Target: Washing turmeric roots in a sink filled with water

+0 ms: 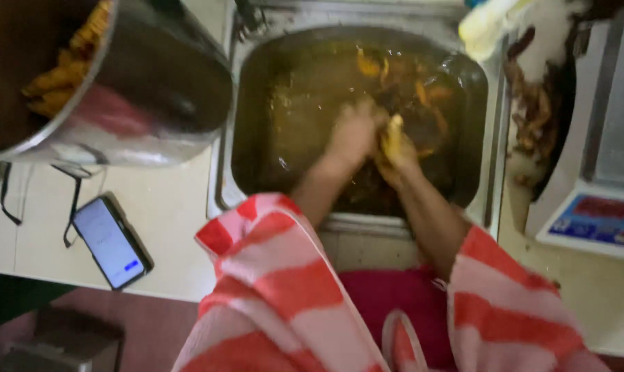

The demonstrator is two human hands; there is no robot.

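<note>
Both hands down in a steel sink (494, 172) of murky brown water, left hand (353, 134) grip too blurry to call, right hand (396, 155) clutching a yellow vegetable piece (393, 134), big steel pot (153, 83) beside, phone (111, 241) on the counter

The sink (494, 138) walls hem both hands in; a big steel pot (153, 83) crowds the left, a scale (594, 172) the right; above stays open.

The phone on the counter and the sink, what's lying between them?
In the head view, only bare pale counter lies between the phone and the sink; the big steel pot sits farther back.
</note>
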